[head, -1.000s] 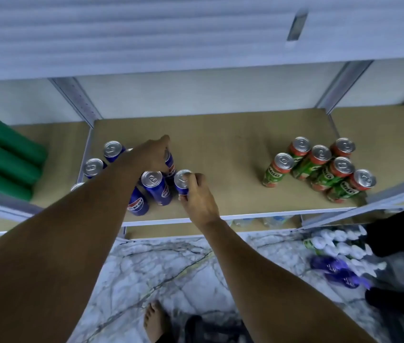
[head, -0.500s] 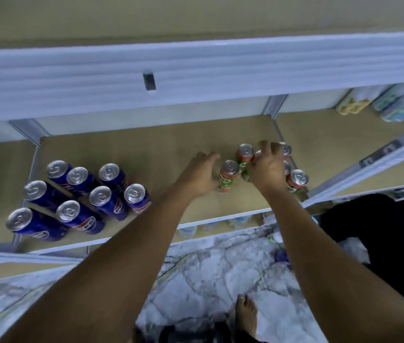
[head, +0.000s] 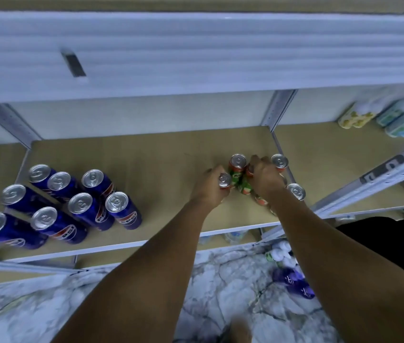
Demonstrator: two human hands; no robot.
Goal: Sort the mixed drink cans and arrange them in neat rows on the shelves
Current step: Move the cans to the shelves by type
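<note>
Both hands in green cans at shelf right end. Left hand curls round front can; right hand grips middle can, mostly hidden. Risk: tight cluster, nudged neighbour topples. Blue cans well apart.

Both my arms reach forward, close together. My left hand curls its fingers in a grip; my right hand, just beside it, is curled too.
</note>
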